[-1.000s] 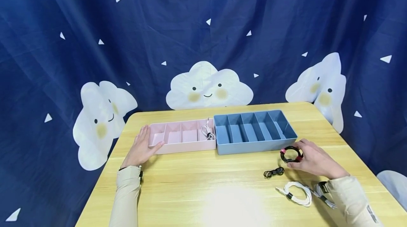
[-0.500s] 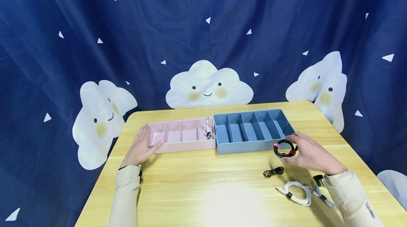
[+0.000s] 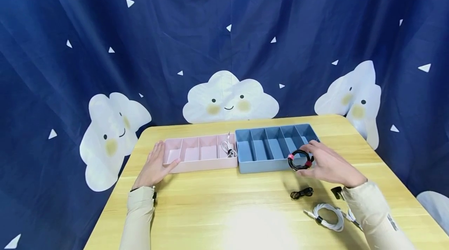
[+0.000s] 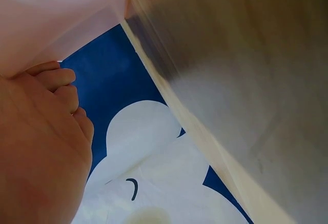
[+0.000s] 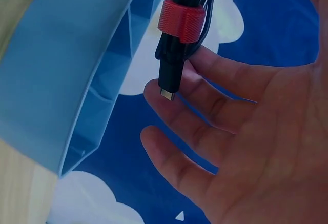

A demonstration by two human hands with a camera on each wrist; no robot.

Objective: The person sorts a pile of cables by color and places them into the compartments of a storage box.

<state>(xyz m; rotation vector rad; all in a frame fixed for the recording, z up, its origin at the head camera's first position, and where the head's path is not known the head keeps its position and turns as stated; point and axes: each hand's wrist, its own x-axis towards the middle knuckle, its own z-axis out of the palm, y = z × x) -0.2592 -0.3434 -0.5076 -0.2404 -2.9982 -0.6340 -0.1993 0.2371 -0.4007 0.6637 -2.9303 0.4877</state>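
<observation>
One white cable [image 3: 229, 150] is in the pink organizer [image 3: 207, 165], right hand [image 3: 331, 164] pinching a red-strapped black cable [image 5: 173, 49] by the blue organizer [image 3: 263, 165], straight-fingered left hand [image 3: 151, 168] against the pink, apparently three more cables [image 3: 340, 220], one half-hidden, left tabletop!

white glare on table [image 3: 196, 203]; wrist views dim
</observation>
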